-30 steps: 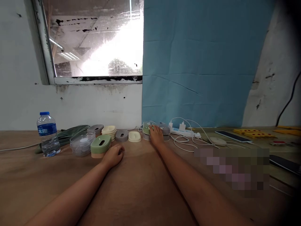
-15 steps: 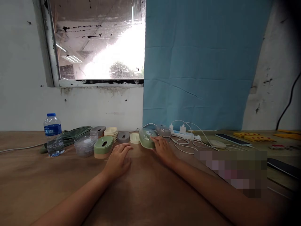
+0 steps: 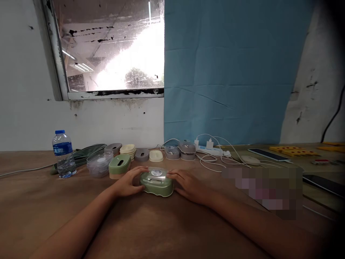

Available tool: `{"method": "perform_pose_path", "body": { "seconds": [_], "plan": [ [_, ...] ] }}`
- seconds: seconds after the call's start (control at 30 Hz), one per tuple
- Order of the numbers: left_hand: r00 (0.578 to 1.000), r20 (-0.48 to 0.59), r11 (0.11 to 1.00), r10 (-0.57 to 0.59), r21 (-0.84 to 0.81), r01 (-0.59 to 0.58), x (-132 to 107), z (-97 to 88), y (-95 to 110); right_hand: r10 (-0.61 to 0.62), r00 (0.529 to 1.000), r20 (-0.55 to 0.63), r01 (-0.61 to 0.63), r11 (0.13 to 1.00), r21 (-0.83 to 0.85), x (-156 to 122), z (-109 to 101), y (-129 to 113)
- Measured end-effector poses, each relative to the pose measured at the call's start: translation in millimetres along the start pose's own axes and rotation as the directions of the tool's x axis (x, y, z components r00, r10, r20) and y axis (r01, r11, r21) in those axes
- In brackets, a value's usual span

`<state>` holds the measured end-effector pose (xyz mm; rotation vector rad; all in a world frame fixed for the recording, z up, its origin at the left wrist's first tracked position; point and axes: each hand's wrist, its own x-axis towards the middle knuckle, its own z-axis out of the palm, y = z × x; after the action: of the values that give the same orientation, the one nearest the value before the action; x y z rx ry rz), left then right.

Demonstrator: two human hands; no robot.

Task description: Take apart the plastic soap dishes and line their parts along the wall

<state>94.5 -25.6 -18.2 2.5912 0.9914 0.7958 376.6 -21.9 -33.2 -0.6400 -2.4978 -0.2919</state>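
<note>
A green soap box (image 3: pixel 157 186) with a clear lid and a round printed label stands on the brown table in front of me. My left hand (image 3: pixel 127 182) grips its left end, thumb low on the side and fingers at the lid. At the opposite end, my right hand (image 3: pixel 189 184) has its fingers on the lid's edge and its thumb by the lower side. Just beyond my left hand is another green box (image 3: pixel 119 165) with a slotted top. A cream dish (image 3: pixel 156 156) lies behind the gripped box.
Grey lidded boxes (image 3: pixel 187 149) stand at the back, beside a white power strip (image 3: pixel 210 151) with loose cables. To the left are clear lids (image 3: pixel 100 164), stacked cream pieces (image 3: pixel 127 151) and a water bottle (image 3: pixel 63 154). Phones (image 3: pixel 268 155) and yellow parts (image 3: pixel 293 151) lie on the right.
The green soap box has come from the back row toward me, with my right hand. My left hand has shifted slightly left and now holds the box's left end.
</note>
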Motion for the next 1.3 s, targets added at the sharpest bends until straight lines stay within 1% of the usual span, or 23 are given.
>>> {"method": "perform_pose_path", "body": {
  "seconds": [0.07, 0.17, 0.3, 0.4, 0.47, 0.53, 0.57, 0.63, 0.67, 0.7, 0.73, 0.77, 0.8, 0.87, 0.9, 0.93, 0.97, 1.0, 1.03, 1.13, 1.3],
  "plan": [
    [0.998, -0.052, 1.0, -0.023, 0.017, 0.024, 1.3, 1.2, 0.1, 0.049, 0.999, 0.021, -0.049, 0.999, 0.019, -1.2, -0.6, 2.8],
    [0.989, -0.123, 0.995, -0.088, 0.043, 0.093, 3.5, 5.4, 6.3, 0.093, 0.995, 0.032, -0.095, 0.995, 0.038, -2.7, -1.8, 3.9],
    [0.968, -0.213, 0.99, -0.135, -0.001, 0.138, 7.5, 13.2, 20.1, 0.144, 0.99, 0.014, -0.144, 0.988, 0.055, -3.1, -1.2, 4.8],
    [0.935, -0.308, 0.984, -0.175, -0.074, 0.16, 11.1, 19.2, 26.0, 0.167, 0.985, -0.039, -0.165, 0.985, 0.05, -3.6, 0.9, 7.2],
    [0.902, -0.364, 0.972, -0.234, -0.12, 0.204, 12.9, 22.5, 25.0, 0.175, 0.978, -0.113, -0.172, 0.985, 0.032, -4.1, 1.1, 8.0],
    [0.859, -0.422, 0.957, -0.291, -0.147, 0.252, 13.9, 24.9, 20.6, 0.145, 0.974, -0.174, -0.146, 0.989, 0.01, -4.3, -0.8, 6.8],
    [0.837, -0.453, 0.952, -0.307, -0.151, 0.267, 14.0, 25.6, 17.6, 0.109, 0.978, -0.179, -0.111, 0.994, 0.0, -4.1, -2.6, 5.4],
    [0.804, -0.516, 0.954, -0.296, -0.127, 0.271, 13.5, 25.6, 11.5, 0.01, 0.991, -0.136, -0.013, 1.0, -0.017, -3.0, -6.8, 1.5],
    [0.797, -0.541, 0.961, -0.267, -0.091, 0.261, 13.0, 24.7, 8.9, -0.039, 0.994, -0.099, 0.037, 0.999, -0.022, -2.2, -8.5, -0.6],
    [0.803, -0.552, 0.969, -0.226, -0.042, 0.245, 12.4, 23.4, 6.9, -0.084, 0.994, -0.063, 0.083, 0.996, -0.022, -1.3, -9.8, -2.6],
    [0.822, -0.54, 0.974, -0.182, 0.016, 0.226, 11.7, 21.5, 5.5, -0.119, 0.992, -0.034, 0.119, 0.993, -0.019, -0.4, -10.3, -4.2],
    [0.85, -0.506, 0.975, -0.144, 0.074, 0.209, 11.0, 19.3, 4.7, -0.144, 0.989, -0.013, 0.144, 0.989, -0.014, 0.4, -10.2, -5.4],
    [0.887, -0.446, 0.973, -0.116, 0.128, 0.191, 10.1, 16.8, 4.5, -0.163, 0.987, 0.003, 0.163, 0.987, -0.007, 1.0, -9.5, -5.9],
    [0.961, -0.265, 0.966, -0.078, 0.218, 0.138, 8.3, 11.9, 4.9, -0.176, 0.984, 0.014, 0.176, 0.984, 0.007, 1.5, -7.3, -5.6],
    [0.984, -0.168, 0.961, -0.061, 0.257, 0.103, 7.4, 9.8, 5.2, -0.174, 0.985, 0.012, 0.173, 0.985, 0.012, 1.4, -6.1, -5.0],
    [0.996, -0.081, 0.955, -0.041, 0.291, 0.063, 6.4, 8.1, 5.5, -0.168, 0.986, 0.01, 0.168, 0.986, 0.017, 1.2, -5.2, -4.2],
    [1.0, -0.015, 0.948, -0.023, 0.318, 0.026, 5.5, 7.0, 5.6, -0.162, 0.987, 0.008, 0.162, 0.987, 0.021, 0.9, -4.6, -3.5],
    [1.0, 0.027, 0.941, -0.012, 0.339, 0.002, 4.8, 6.3, 5.5, -0.157, 0.988, 0.008, 0.157, 0.987, 0.024, 0.5, -4.4, -2.9],
    [0.999, 0.048, 0.934, -0.01, 0.356, -0.008, 4.4, 6.3, 5.3, -0.153, 0.988, 0.009, 0.152, 0.988, 0.027, 0.2, -4.4, -2.5],
    [0.998, 0.053, 0.922, -0.027, 0.387, 0.005, 4.3, 8.6, 3.9, -0.146, 0.989, 0.016, 0.145, 0.989, 0.035, -0.1, -5.2, -2.6],
    [0.998, 0.015, 0.917, -0.069, 0.395, 0.057, 5.2, 13.9, 1.9, -0.143, 0.989, 0.022, 0.142, 0.989, 0.045, 0.2, -6.5, -4.3]
  ]
}}
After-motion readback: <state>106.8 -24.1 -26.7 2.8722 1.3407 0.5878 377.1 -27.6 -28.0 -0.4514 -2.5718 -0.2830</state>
